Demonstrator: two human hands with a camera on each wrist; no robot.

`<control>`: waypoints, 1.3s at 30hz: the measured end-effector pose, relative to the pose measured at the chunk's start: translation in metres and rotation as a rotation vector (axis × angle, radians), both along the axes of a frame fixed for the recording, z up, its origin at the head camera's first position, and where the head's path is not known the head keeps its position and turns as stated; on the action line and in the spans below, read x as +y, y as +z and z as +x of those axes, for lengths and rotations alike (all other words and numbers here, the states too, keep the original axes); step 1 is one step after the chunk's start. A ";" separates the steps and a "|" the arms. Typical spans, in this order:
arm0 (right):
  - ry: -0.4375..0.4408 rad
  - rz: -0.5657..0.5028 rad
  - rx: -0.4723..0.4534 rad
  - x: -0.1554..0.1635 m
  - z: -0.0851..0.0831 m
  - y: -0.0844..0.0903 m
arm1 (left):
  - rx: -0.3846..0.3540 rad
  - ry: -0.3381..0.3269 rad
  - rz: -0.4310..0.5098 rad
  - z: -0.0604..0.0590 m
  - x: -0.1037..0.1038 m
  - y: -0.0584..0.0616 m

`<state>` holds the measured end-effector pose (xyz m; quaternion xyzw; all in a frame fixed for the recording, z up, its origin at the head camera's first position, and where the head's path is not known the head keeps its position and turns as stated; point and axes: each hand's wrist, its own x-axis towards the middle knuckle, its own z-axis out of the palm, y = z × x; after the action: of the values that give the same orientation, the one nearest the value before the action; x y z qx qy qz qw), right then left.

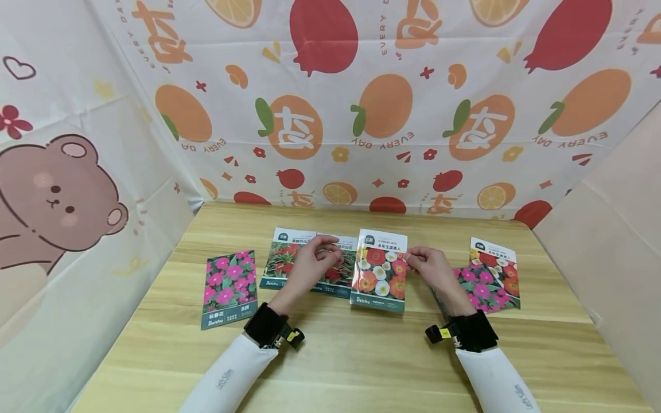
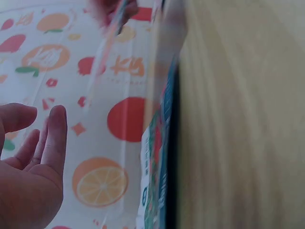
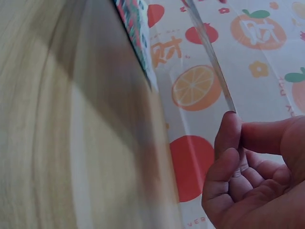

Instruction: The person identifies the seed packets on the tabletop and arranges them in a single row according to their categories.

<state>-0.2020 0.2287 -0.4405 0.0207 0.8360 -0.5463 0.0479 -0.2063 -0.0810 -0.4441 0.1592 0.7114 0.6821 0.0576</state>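
Note:
A seed packet printed with red, orange and white flowers sits at the middle of the wooden table, its near edge down. My right hand pinches its right edge. In the right wrist view the right hand has thumb and finger closed on the thin packet edge. Just left of that packet, my left hand hovers over two other packets and holds nothing. The left wrist view shows the left hand with loose, straight fingers.
A pink-flower packet lies at the left. Two overlapping packets lie at the right, behind my right wrist. Fruit-print cloth walls the back and sides. Bare table runs along the near edge.

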 end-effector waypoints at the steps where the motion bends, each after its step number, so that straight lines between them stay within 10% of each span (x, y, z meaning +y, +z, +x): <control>1: 0.007 0.001 -0.006 0.000 -0.001 -0.002 | -0.013 -0.006 0.020 -0.001 -0.003 0.001; 21: -0.026 0.354 0.033 -0.006 -0.001 -0.014 | -0.010 -0.002 -0.002 0.000 -0.011 0.009; 31: 0.419 0.857 0.296 -0.032 0.014 -0.010 | 0.081 0.034 -0.057 -0.003 -0.015 0.007; 39: 0.481 0.858 0.201 -0.036 0.015 -0.017 | 0.113 0.043 -0.114 -0.002 -0.014 0.010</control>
<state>-0.1872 0.1930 -0.4577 -0.2076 0.9669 -0.1259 0.0790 -0.2088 -0.0951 -0.4342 0.1786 0.7543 0.6317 0.0120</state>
